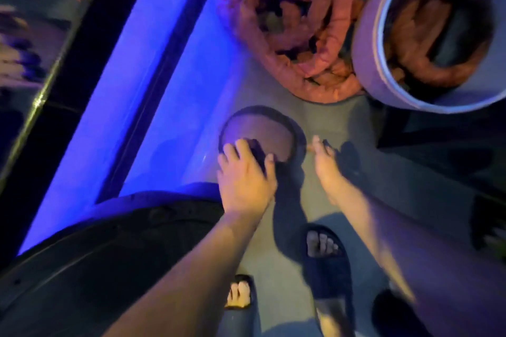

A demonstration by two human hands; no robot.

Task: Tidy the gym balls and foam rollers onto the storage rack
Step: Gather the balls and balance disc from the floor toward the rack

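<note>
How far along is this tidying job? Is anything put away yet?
Nothing looks put away: no rack is visible. The left hand grips the rim of a round dark-edged object on the floor, while the right hand reaches in beside it, empty. Orange tube-like items still lie heaped, some in a pale tub. A large dark ball waits nearby.

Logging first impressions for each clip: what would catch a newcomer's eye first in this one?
The bright blue-lit strip running diagonally from lower left to top centre dominates the dim scene. Next come the two bare hands at centre: the left hand rests on the near rim of a round, dark-rimmed disc lying on the grey floor, while the right hand reaches down just beside it. Top right, orange-pink coiled tubes pile up beside a pale round tub.
</note>
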